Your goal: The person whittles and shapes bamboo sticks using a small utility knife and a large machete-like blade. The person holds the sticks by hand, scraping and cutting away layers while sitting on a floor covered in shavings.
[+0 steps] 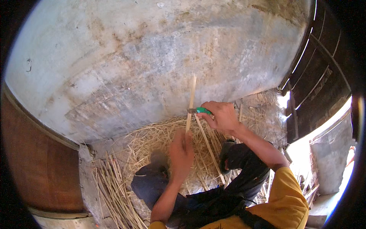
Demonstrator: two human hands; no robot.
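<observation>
A pale, narrow strip that looks like bamboo (pixel 193 91) stands nearly upright in front of me. My left hand (pixel 181 152), a little blurred, is closed round its lower part. Higher up, my right hand (pixel 223 116) grips the green handle of a knife (pixel 203 110). The knife's dark blade end lies against the strip, above my left hand. A second pale strip (pixel 207 143) slants down from near the blade toward the floor between my legs. Whether it is joined to the first strip, I cannot tell.
Thin shavings (pixel 148 141) cover the floor around my legs. A bundle of long thin sticks (pixel 114 187) lies at the left. A stained grey wall (pixel 164 57) rises close ahead. To the left is a brown panel (pixel 38 160), to the right dark boards (pixel 316 76) with bright gaps.
</observation>
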